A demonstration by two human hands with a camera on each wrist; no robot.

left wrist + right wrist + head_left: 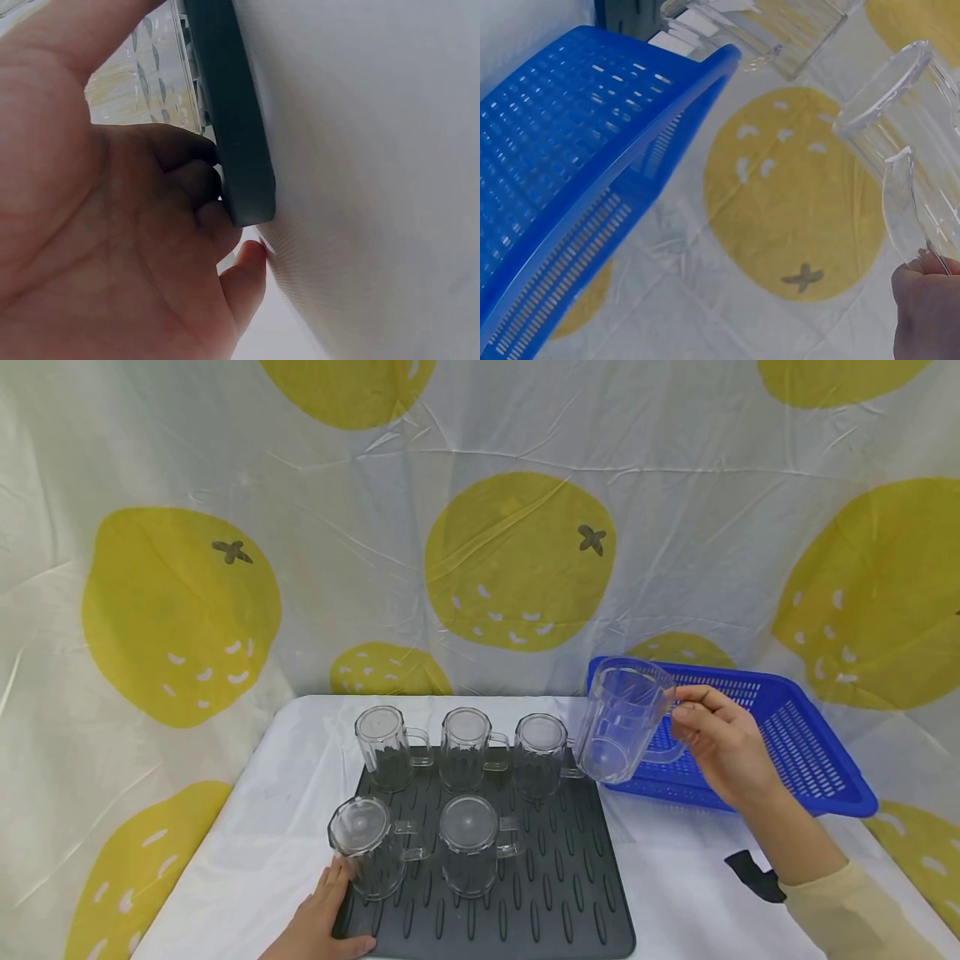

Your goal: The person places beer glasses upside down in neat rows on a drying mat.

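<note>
The right hand grips a clear mug by its handle, holding it tilted in the air between the dark ridged mat and the blue basket. In the right wrist view only the mug's rim and part of its handle show. Five more clear mugs stand upside down on the mat: three behind, two in front. The left hand, partly cut off, curls its fingers against the mat's near-left edge, beside the front-left mug. Everything sits on a white tabletop.
</note>
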